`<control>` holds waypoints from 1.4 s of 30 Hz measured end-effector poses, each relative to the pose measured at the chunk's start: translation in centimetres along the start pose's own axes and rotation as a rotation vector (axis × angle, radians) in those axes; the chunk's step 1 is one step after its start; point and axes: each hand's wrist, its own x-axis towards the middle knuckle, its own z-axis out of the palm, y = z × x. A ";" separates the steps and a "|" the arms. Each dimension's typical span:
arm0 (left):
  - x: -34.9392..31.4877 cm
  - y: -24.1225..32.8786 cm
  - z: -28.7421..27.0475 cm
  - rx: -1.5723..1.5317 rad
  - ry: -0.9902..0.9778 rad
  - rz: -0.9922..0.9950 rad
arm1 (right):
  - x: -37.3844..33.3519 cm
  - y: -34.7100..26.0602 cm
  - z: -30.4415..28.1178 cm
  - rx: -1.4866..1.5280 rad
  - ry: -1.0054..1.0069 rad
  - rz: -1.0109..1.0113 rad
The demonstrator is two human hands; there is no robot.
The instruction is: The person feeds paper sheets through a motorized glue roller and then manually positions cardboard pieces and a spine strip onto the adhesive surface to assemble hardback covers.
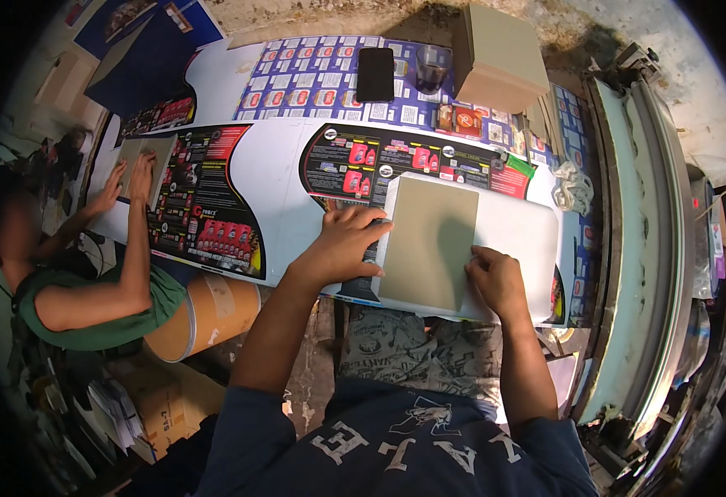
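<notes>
A flat grey-brown board (pixel 429 240) lies on a white sheet with rounded corners (pixel 516 248) in front of me. My left hand (pixel 340 247) is at the board's left edge, its fingers and thumb spread apart and touching the edge. At the opposite edge, my right hand (pixel 497 282) is closed, with the fingers curled and pressed together against the board's side. Whatever is between those fingers is hidden. Under the sheet runs a printed black and white poster (pixel 359 161) with pictures of red bottles. A shadow falls over the board's right half.
To my left, a person in a green top (pixel 102 302) has both hands on another board (pixel 162 178). A phone (pixel 375 74), a dark glass (pixel 432 68) and a stack of boards (pixel 500 58) stand at the back. A crumpled white cloth (pixel 573 189) lies right; a brown drum (pixel 210 319) stands below.
</notes>
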 end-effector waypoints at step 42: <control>2.9 5.6 2.4 0.047 0.258 0.081 | 2.0 -0.8 1.0 -0.357 -0.031 -0.039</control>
